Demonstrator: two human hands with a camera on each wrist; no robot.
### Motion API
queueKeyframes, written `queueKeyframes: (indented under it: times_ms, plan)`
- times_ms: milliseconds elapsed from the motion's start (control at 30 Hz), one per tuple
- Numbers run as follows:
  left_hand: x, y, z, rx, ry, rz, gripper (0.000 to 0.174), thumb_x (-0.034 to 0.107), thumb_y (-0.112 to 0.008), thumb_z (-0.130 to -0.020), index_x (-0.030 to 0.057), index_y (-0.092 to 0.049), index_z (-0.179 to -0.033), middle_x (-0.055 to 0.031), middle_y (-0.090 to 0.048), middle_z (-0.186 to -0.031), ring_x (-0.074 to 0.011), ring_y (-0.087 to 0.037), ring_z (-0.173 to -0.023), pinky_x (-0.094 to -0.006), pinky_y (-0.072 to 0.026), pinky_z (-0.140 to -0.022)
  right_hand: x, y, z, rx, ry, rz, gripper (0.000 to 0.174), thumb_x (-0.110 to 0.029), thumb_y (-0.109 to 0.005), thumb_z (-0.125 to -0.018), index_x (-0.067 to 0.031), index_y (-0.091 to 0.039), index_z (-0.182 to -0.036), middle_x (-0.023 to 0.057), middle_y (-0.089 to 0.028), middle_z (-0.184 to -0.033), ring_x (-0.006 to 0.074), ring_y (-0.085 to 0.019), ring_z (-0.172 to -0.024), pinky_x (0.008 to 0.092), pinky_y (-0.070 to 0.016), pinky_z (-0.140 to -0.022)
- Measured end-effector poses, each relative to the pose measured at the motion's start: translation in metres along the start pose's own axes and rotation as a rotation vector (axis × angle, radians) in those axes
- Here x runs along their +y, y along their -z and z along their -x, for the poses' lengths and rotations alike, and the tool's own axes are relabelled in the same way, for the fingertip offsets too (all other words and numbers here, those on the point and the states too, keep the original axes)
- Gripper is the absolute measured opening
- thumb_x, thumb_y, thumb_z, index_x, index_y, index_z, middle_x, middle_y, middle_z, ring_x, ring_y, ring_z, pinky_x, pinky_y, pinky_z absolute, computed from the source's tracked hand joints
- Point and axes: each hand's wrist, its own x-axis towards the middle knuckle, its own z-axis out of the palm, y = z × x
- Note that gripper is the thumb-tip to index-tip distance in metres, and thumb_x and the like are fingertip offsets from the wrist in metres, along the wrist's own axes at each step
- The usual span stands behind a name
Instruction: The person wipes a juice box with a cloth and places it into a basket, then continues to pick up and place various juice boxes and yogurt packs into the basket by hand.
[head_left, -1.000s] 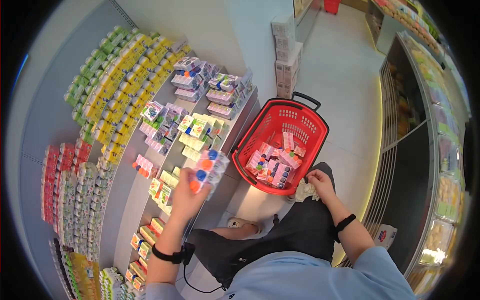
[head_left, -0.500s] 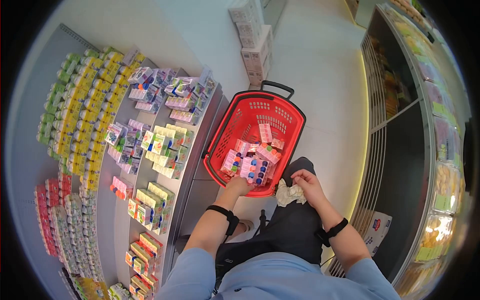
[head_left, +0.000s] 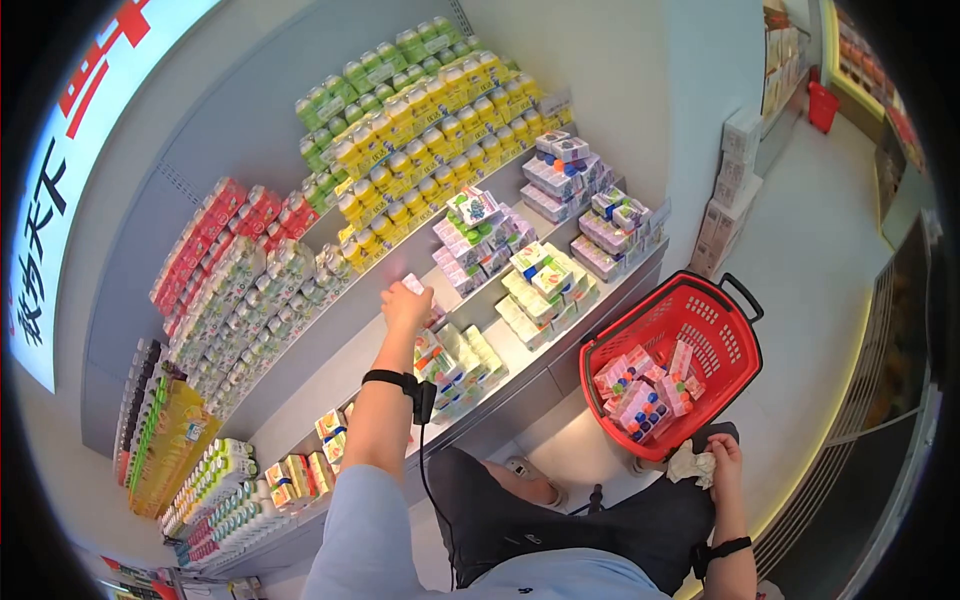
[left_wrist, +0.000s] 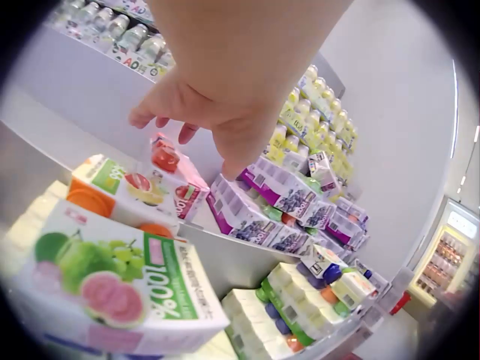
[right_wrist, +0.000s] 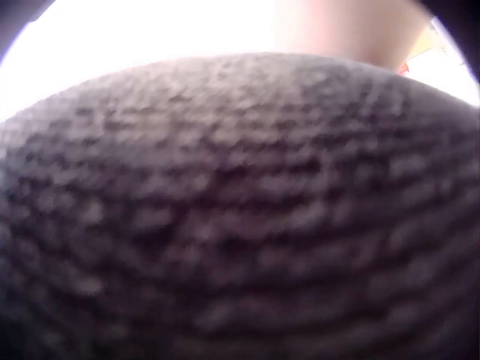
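Observation:
My left hand reaches onto the middle shelf, over a pink fruit-drink multipack. In the left wrist view, thumb and fingers hang spread just above this pink pack, which shows red caps at one end. Purple grape-picture packs are stacked beside it, and a carton with guava pictures stands in front. Over the knee, my right hand has curled fingers that pinch a crumpled cream-coloured piece; its material is unclear. The right wrist view is filled mostly by blurred dark ribbed fabric.
A red shopping basket with several pink packs inside stands on the floor at right. Yellow bottle packs rise in tiers behind the shelf. White boxes are stacked by the wall, and a dark slatted rack borders the right side.
My left hand carried a pack with blue and orange caps down to the basket, then left without it and moved back to the shelf. The right hand stays by the knee; the view swung left.

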Motion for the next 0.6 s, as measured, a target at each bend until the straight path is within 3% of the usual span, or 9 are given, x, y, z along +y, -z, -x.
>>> queueKeyframes:
  times_ms: [67,133,233,300,367,433,500,600]
  plan:
    - [-0.005,-0.007,0.011,-0.066,0.033,0.129,0.101,0.049,-0.077,-0.073,0.0009,-0.026,-0.145,-0.0339,-0.040,-0.136,-0.0474,-0.059,-0.111,-0.0473,-0.0506,-0.095,-0.001,-0.008,0.000,0.025,0.009,0.102,0.009,-0.008,-0.054,-0.097,-0.0048,-0.062,-0.098,0.0017,-0.060,-0.077,0.0096,-0.058,-0.068,0.0220,-0.0462,-0.063]
    - [0.004,-0.012,0.014,-0.091,0.098,0.155,0.103,0.046,-0.078,-0.071,0.0021,-0.019,-0.144,-0.0316,-0.041,-0.136,-0.0449,-0.057,-0.115,-0.0487,-0.0509,-0.094,0.001,-0.009,0.001,0.076,0.027,0.140,0.006,-0.006,-0.057,-0.094,-0.0045,-0.062,-0.095,0.0015,-0.061,-0.078,0.0096,-0.058,-0.069,0.0226,-0.0461,-0.064]
    - [0.002,-0.021,0.000,-0.008,0.094,0.113,0.089,0.040,-0.077,-0.072,0.0016,-0.029,-0.136,-0.0310,-0.053,-0.122,-0.0397,-0.067,-0.097,-0.0444,-0.0566,-0.081,0.000,-0.007,0.003,0.090,0.033,0.112,0.006,-0.006,-0.057,-0.094,-0.0042,-0.062,-0.096,0.0015,-0.061,-0.078,0.0096,-0.058,-0.070,0.0230,-0.0468,-0.065]
    - [-0.013,-0.011,-0.024,-0.186,0.096,0.632,0.070,0.031,-0.074,-0.073,0.0035,-0.036,-0.124,-0.0238,-0.064,-0.100,-0.0311,-0.071,-0.077,-0.0383,-0.0583,-0.066,-0.003,-0.009,0.004,0.102,0.027,0.134,0.006,-0.006,-0.057,-0.094,-0.0041,-0.062,-0.096,0.0015,-0.061,-0.078,0.0096,-0.058,-0.070,0.0230,-0.0472,-0.065]
    - [-0.018,0.016,-0.017,-0.162,-0.046,0.719,0.052,0.025,-0.071,-0.076,0.0040,-0.040,-0.113,-0.0166,-0.065,-0.083,-0.0253,-0.069,-0.064,-0.0333,-0.0546,-0.053,-0.002,-0.007,0.004,0.065,0.020,0.154,0.007,-0.006,-0.056,-0.094,-0.0042,-0.062,-0.096,0.0017,-0.062,-0.079,0.0096,-0.059,-0.070,0.0229,-0.0472,-0.066]
    - [0.000,0.062,0.034,-0.255,-0.157,0.768,0.042,0.021,-0.069,-0.080,0.0054,-0.041,-0.107,-0.0170,-0.066,-0.091,-0.0218,-0.069,-0.071,-0.0344,-0.0547,-0.057,-0.002,-0.004,-0.004,0.064,0.010,0.126,0.007,-0.006,-0.056,-0.095,-0.0045,-0.063,-0.097,0.0021,-0.063,-0.079,0.0097,-0.059,-0.070,0.0227,-0.0472,-0.065]
    - [0.022,0.090,0.089,-0.499,-0.283,0.764,0.041,0.019,-0.070,-0.082,0.0057,-0.041,-0.108,-0.0170,-0.066,-0.094,-0.0199,-0.068,-0.075,-0.0346,-0.0550,-0.060,-0.002,-0.003,-0.007,0.050,-0.008,0.077,0.007,-0.006,-0.057,-0.095,-0.0049,-0.063,-0.098,0.0015,-0.062,-0.079,0.0092,-0.059,-0.069,0.0221,-0.0469,-0.065]
    - [0.066,0.053,0.149,-0.822,-0.588,0.635,0.043,0.016,-0.071,-0.083,0.0070,-0.041,-0.112,-0.0165,-0.065,-0.098,-0.0172,-0.066,-0.081,-0.0338,-0.0555,-0.066,-0.005,-0.009,-0.011,0.028,-0.026,0.113,0.008,-0.008,-0.057,-0.096,-0.0042,-0.063,-0.099,0.0001,-0.061,-0.079,0.0077,-0.057,-0.069,0.0218,-0.0453,-0.064]
